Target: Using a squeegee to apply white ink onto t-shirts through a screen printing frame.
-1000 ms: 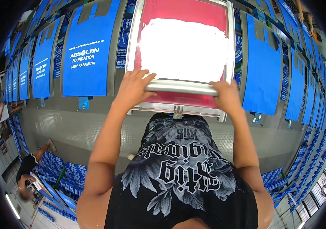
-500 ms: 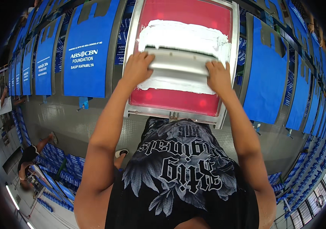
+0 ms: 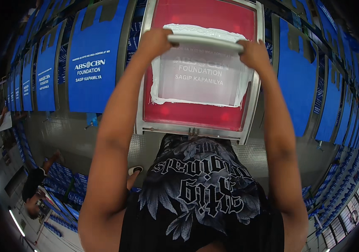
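A pale squeegee (image 3: 207, 41) spans the far part of a screen printing frame (image 3: 253, 101). My left hand (image 3: 156, 43) is closed round its left end. The right end is gripped by my right hand (image 3: 253, 54). White ink (image 3: 188, 30) is banked beyond the squeegee and rims the swept area along its sides and near edge. Inside that rim, the stencilled lettering (image 3: 200, 71) shows through a thin whitish film. Red mesh (image 3: 175, 112) surrounds the ink within the metal frame.
Blue printed bag panels (image 3: 91, 63) lie on flat boards to the left, and more blue panels (image 3: 293, 92) stand in a row at right. Grey flooring (image 3: 78, 138) runs behind me. Two other people are at the far left, one in a white sleeve (image 3: 1, 122).
Both hands have moved the squeegee away from me, from mid-screen to the far edge of the ink. The thick white layer in the middle is swept thin, exposing the lettering.
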Demonstrator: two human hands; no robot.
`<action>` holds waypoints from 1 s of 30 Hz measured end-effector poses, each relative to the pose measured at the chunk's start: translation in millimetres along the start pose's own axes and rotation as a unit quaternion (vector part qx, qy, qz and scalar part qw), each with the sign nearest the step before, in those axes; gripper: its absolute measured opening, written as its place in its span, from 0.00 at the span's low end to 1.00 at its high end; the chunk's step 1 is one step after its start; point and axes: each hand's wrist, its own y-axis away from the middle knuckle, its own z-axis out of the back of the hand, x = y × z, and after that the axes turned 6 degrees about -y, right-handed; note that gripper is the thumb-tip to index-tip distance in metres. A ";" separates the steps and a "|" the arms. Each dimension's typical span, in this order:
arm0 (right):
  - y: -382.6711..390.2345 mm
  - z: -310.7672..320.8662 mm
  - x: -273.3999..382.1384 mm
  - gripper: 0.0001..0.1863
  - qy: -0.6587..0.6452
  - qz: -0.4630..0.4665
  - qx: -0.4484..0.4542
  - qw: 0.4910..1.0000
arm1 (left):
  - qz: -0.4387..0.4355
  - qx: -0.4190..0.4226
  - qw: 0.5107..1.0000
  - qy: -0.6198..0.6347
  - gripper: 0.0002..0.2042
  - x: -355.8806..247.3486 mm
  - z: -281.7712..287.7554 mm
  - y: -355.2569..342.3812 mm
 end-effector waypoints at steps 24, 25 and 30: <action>166.2 -38.8 60.3 0.22 -0.094 0.003 0.009 0.996 | -0.003 0.059 0.997 0.045 0.19 -33.1 -21.5 178.6; 170.0 -42.1 66.1 0.20 -0.125 -0.005 -0.006 0.992 | -0.020 0.027 0.997 0.073 0.18 -40.0 -21.2 180.5; 69.0 -29.2 17.1 0.25 -0.072 -0.018 -0.002 0.997 | 0.005 0.019 0.999 0.042 0.18 -18.4 -10.5 66.7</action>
